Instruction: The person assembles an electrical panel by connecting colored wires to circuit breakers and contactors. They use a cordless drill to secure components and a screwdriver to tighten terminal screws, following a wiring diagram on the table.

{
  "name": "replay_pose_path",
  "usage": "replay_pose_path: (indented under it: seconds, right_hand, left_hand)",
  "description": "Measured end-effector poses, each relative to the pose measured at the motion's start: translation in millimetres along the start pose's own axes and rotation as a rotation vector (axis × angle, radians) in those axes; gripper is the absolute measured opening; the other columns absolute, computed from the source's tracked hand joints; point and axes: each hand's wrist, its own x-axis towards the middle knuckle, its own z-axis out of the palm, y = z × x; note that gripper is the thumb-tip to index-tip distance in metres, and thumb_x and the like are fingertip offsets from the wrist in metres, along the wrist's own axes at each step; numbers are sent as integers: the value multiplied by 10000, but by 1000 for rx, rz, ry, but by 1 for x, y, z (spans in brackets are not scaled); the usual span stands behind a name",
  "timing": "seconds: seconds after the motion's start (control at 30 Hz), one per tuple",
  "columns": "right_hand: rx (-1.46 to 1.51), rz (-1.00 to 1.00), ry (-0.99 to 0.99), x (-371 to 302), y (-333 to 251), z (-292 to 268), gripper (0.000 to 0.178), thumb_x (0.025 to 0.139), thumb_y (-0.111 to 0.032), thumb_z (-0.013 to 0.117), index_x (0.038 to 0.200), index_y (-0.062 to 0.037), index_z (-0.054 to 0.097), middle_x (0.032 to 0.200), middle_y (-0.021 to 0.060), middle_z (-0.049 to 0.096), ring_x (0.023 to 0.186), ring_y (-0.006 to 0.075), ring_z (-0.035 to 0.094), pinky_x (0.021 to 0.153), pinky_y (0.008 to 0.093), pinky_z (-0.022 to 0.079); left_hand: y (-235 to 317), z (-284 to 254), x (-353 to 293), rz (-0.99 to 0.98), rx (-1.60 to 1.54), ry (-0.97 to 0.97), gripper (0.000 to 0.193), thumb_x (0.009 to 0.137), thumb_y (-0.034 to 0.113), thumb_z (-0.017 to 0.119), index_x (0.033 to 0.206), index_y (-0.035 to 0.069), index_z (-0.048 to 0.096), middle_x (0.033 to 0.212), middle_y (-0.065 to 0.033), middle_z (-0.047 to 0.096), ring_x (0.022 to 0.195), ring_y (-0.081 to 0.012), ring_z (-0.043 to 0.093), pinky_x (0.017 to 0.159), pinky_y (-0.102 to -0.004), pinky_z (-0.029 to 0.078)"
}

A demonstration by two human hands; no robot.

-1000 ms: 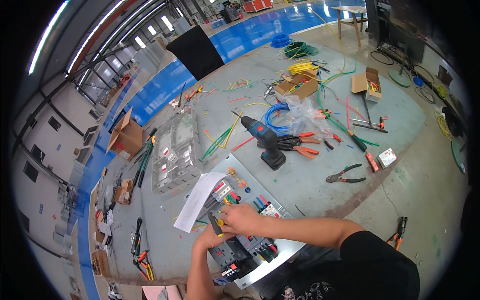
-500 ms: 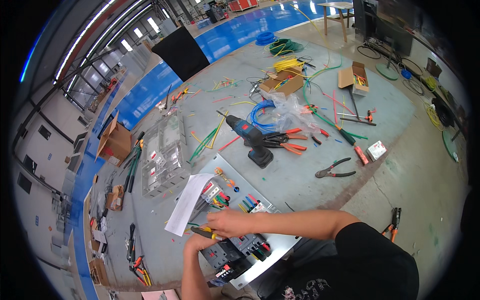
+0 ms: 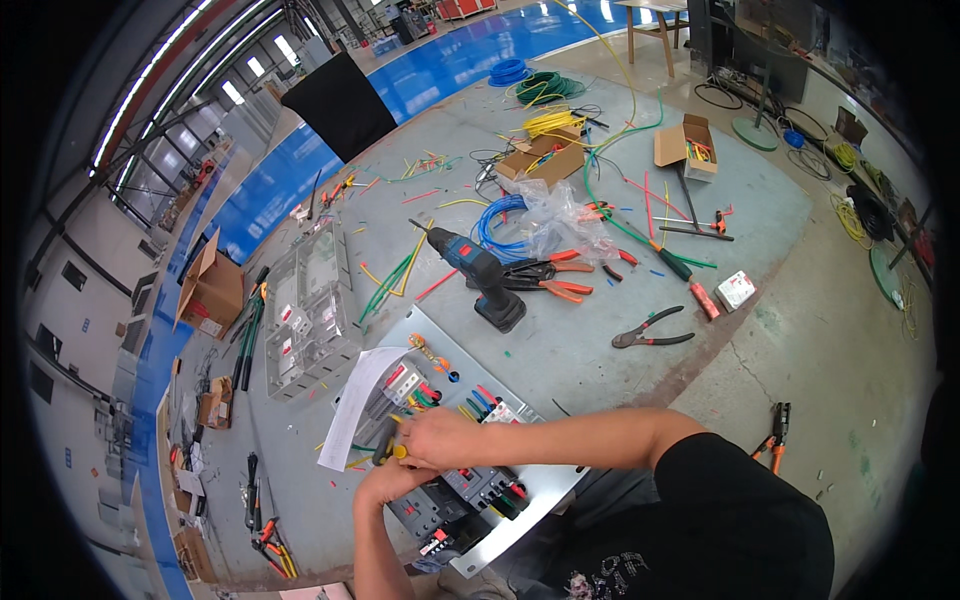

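Observation:
In front of me lies a metal mounting plate (image 3: 532, 510) carrying dark circuit breakers (image 3: 425, 507) and coloured wires. My left hand (image 3: 388, 484) is closed round a yellow-and-black handled tool (image 3: 400, 452) at the plate's left part; the tool's working end is hidden. Right against it, my right hand (image 3: 438, 438) reaches across from the right with curled fingers. What those fingers hold is out of sight. A curling white paper sheet (image 3: 352, 415) overlaps the plate's left edge, next to a white-and-grey component (image 3: 404, 382) with red and green wires.
Beyond the plate stands a cordless drill (image 3: 480, 275). Dark-handled cutting pliers (image 3: 652, 330) lie to its right, orange-handled pliers (image 3: 560, 285) nearer it. A clear plastic case (image 3: 315, 310) sits on the left. Coiled wires (image 3: 545, 88) and open cardboard boxes (image 3: 688, 150) occupy the far side.
Both hands have shifted slightly left in the picture, along with the whole scene. The tool's handle has turned, so its yellow end now faces up more.

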Motion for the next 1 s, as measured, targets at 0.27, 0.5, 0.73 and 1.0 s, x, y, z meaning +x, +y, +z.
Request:
replay_pose_path:
  seconds: [0.27,0.5,0.73,1.0]
  right_hand:
    - [239,48,-60,2,2,1,281,933,-318,694,931,-40,734,945,152,624,823,373,687,714,481,559]
    - [90,124,-64,0,-4,-10,414,956,-418,690,822,-29,742,899,140,618,801,360,690,707,477,560]
    - [-50,79,-20,1,-2,1,354,944,-344,689,788,-30,739,904,134,624,792,332,692,706,467,563]
    - [180,80,-132,2,7,-9,232,880,-250,714,885,-18,712,992,162,649,847,374,703,748,485,573]
  left_hand:
    - [5,-1,1,-30,25,-30,387,849,383,813,1151,142,797,1132,-69,797,1040,-235,743,908,-384,575]
    - [14,-4,-5,40,38,-36,352,839,384,820,1108,158,806,1112,-70,795,1025,-230,748,894,-377,578]
    - [8,1,-4,68,4,36,349,842,328,823,1119,118,790,1066,-66,798,1000,-215,745,883,-369,572]
    - [23,-3,-4,63,-118,-38,402,818,243,833,1148,42,722,1092,-119,774,1035,-257,727,903,-400,557]
